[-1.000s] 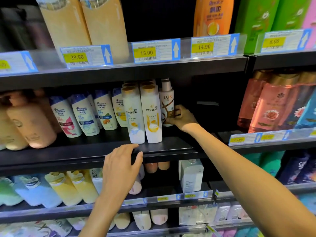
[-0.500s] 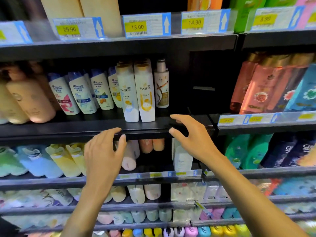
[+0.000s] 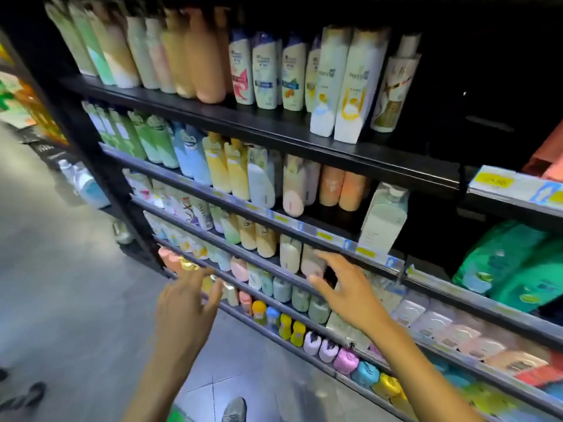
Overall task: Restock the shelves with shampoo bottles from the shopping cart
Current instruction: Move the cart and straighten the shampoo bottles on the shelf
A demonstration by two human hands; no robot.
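My left hand (image 3: pixel 185 303) hangs in the air in front of the lower shelves with fingers spread and holds nothing. My right hand (image 3: pixel 344 290) is also empty, fingers spread, just in front of the third shelf rail (image 3: pixel 332 239). The white and gold bottle (image 3: pixel 393 89) stands on the black shelf (image 3: pixel 274 129) next to two white Pantene bottles (image 3: pixel 350 86). To its right the shelf is a dark gap. The shopping cart is not clearly in view; a green edge (image 3: pixel 175 417) shows at the bottom.
Rows of shampoo bottles fill the shelves to the left. Green refill packs (image 3: pixel 511 266) lie at the right. A white square bottle (image 3: pixel 384 217) stands on the second shelf. Grey floor (image 3: pixel 61 300) lies at the left, with a shoe (image 3: pixel 234 409) at the bottom and another person's feet (image 3: pixel 21 394) lower left.
Both hands have left the shelf edge and dropped lower, empty. The view has swung down and to the left, so the floor and lower shelves now show.
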